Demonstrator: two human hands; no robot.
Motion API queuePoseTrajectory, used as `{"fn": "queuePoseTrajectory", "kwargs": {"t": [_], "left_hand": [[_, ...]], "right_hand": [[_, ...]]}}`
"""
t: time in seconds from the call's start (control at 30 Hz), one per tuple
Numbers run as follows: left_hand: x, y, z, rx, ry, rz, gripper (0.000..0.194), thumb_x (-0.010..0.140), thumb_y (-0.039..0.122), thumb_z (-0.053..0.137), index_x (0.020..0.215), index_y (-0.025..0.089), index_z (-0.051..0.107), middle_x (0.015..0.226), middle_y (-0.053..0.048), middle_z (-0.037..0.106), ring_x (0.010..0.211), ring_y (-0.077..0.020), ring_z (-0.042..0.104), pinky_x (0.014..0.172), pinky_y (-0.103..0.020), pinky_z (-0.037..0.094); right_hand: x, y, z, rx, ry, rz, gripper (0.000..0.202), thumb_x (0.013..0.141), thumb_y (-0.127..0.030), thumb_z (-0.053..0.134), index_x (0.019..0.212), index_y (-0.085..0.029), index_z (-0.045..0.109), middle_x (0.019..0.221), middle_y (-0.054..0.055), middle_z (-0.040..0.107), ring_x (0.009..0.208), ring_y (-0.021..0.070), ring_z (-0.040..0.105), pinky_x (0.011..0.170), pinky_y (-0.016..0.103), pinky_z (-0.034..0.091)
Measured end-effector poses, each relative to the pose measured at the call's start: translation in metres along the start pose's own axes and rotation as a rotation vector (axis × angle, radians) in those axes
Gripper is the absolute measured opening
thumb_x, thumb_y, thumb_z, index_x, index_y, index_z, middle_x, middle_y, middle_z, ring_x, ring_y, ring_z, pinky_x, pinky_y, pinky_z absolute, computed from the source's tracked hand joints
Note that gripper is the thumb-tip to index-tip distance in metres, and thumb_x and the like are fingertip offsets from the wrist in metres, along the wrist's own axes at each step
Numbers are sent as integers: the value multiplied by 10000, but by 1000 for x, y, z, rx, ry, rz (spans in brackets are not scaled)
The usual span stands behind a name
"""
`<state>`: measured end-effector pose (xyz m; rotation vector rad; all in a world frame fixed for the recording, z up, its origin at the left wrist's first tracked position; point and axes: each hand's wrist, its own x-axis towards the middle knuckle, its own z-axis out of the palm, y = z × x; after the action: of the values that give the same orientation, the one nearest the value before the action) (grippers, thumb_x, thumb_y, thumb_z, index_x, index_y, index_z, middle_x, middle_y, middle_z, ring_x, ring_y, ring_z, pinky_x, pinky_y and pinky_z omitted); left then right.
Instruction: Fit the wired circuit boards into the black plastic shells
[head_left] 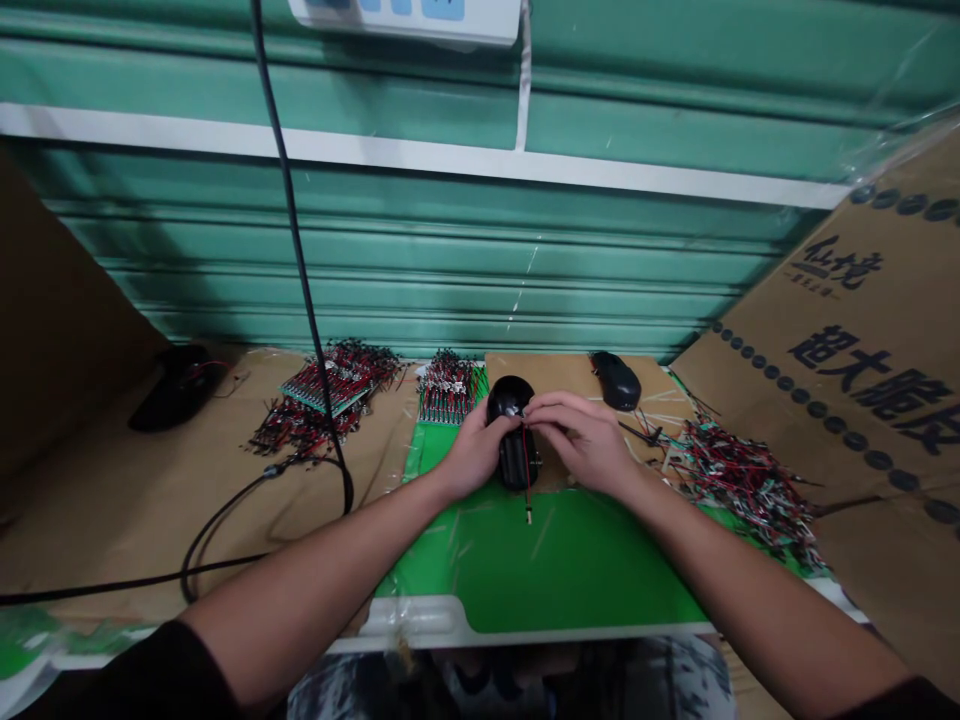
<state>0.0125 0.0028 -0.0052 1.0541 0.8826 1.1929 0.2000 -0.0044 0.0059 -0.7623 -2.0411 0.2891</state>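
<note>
Between my hands, over the green mat, is a black rounded casing shaped like a computer mouse. My left hand grips it from the left side, with the thumb across its middle. A thin red and black wire runs down over the casing and ends in a small pale connector. My right hand pinches the upper end of this wire against the casing. The fingertips hide whatever joins there.
Bundles of small wired circuit boards lie at the back, with another stack to their left. A tangled wire heap is on the right. Other black mouse-like casings rest back right and far left. A black cable hangs in front.
</note>
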Motion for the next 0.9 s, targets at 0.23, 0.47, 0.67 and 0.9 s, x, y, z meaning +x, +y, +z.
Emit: {"fn": "queuePoseTrajectory", "kwargs": {"t": [0.23, 0.47, 0.67, 0.9], "left_hand": [[-2, 3, -1, 14, -4, -10, 253, 684, 316, 750, 879, 165, 696, 856, -21, 667, 882, -219, 582, 819, -308, 481], [-1, 1, 0, -34, -4, -12, 266, 659, 294, 763, 878, 162, 689, 839, -5, 658, 849, -201, 577, 806, -299, 491], [0, 0, -1, -50, -7, -37, 305, 648, 305, 779, 897, 171, 666, 841, -4, 653, 854, -206, 585, 833, -314, 486], [3, -3, -1, -39, -1, -25, 313, 630, 308, 760, 895, 169, 667, 836, -5, 649, 871, -216, 584, 867, -329, 482]], "right_hand": [[0, -1, 0, 7, -1, 11, 180, 1037, -195, 603, 1084, -265, 762, 1107, 68, 758, 1002, 201, 732, 913, 373, 609], [2, 0, -1, 32, -12, 15, 178, 1030, -193, 611, 1084, -263, 765, 1105, 70, 763, 995, 204, 739, 917, 378, 614], [1, 1, -1, 36, -13, 17, 170, 1026, -183, 622, 1086, -260, 761, 1111, 71, 766, 1008, 203, 740, 928, 381, 612], [2, 1, -2, 28, -7, -7, 170, 1023, -173, 629, 1095, -248, 764, 1099, 74, 769, 996, 196, 741, 923, 361, 612]]}}
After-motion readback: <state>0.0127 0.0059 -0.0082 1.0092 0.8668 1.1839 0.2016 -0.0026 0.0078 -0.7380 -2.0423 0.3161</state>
